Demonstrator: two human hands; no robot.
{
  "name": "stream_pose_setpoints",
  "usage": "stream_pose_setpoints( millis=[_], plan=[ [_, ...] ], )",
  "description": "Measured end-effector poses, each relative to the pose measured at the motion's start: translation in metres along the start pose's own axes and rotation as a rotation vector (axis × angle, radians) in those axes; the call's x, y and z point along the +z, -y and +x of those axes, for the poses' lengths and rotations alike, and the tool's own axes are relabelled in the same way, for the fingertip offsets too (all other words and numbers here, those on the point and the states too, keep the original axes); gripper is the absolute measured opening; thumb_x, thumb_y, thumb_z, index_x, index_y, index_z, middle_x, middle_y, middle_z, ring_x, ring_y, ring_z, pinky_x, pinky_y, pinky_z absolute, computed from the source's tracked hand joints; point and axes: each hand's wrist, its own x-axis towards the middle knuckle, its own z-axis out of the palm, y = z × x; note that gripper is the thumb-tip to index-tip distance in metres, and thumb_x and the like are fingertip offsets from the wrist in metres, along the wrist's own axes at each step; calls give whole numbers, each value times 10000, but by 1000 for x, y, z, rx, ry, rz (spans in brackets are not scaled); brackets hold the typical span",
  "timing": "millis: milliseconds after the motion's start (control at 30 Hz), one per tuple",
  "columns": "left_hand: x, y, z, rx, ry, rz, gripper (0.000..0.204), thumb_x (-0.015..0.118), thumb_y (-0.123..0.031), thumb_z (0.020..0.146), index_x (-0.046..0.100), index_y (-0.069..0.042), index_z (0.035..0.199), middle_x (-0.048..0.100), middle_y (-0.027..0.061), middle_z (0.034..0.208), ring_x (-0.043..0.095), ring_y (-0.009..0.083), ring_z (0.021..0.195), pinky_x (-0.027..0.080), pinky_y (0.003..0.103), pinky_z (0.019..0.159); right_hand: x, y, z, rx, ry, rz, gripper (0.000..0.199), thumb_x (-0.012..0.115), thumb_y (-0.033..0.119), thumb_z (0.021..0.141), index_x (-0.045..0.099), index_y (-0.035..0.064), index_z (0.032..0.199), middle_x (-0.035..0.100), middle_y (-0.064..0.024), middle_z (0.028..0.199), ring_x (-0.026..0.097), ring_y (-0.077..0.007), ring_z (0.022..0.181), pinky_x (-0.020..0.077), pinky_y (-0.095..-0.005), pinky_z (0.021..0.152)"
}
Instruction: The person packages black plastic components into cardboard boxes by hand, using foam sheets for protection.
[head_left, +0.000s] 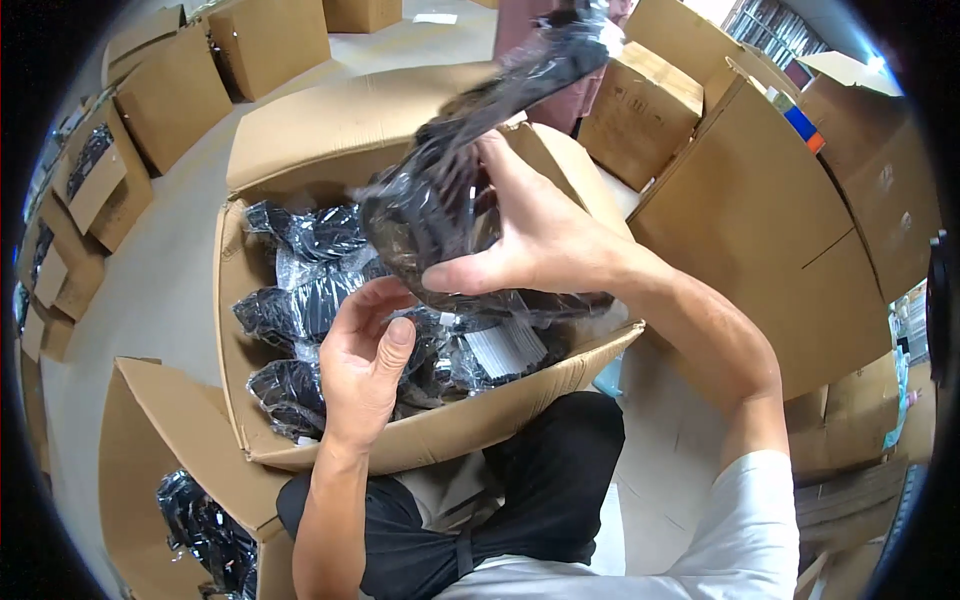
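Right hand (pixel 535 240): raised, thumb and fingers set in a grip. Left hand (pixel 362 365): lower, fingers curled, thumb extended.

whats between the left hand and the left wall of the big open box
In the head view, black plastic-wrapped bundles lie between the left hand and the box's left wall.

Beyond the far edge of the open box (pixel 480 415), the upper end of the dark wrapped bundle (pixel 415 215) blurs, and its glossy wrapping obscures what lies inside. The bundle hides some fingers of the right hand (pixel 540 235); whether the left hand (pixel 360 370) touches it is unclear. The lower-left carton (pixel 205 425) is cut off by the picture's bottom edge.
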Motion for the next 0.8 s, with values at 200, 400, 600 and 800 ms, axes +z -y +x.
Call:
stream_pose_setpoints(
  millis=[200,400,600,800],
  plan=[
    [8,5,-5,-64,38,-94,491,744,-121,929,518,59,1325,639,104,1210,601,158,1101,473,295,992,24,-14,1,46,-47,134,1281,896,445,648,146,-136,1509,408,-377,1381,422,-435,1352,341,-413,1170],
    [-4,-7,-10,-68,-221,24,255,677,-127,978,621,43,1161,682,102,1097,676,148,958,545,252,816,7,-39,13,-4,-35,-441,1214,874,335,643,157,-114,1513,473,-369,1268,533,-468,1209,459,-417,1068],
    [-9,-15,-10,-145,-242,70,235,658,-127,988,622,40,1149,684,106,1083,684,158,946,555,267,786,-7,-90,6,374,468,-440,1244,865,381,671,114,-93,1542,451,-324,1336,507,-421,1244,433,-404,1065],
    [-7,-21,-8,-194,-210,38,219,629,-79,994,607,55,1166,681,123,1085,682,169,946,551,271,789,44,-139,-8,498,788,-446,1317,872,457,613,125,-126,1527,456,-365,1352,548,-439,1218,469,-386,1026]
  ],
)
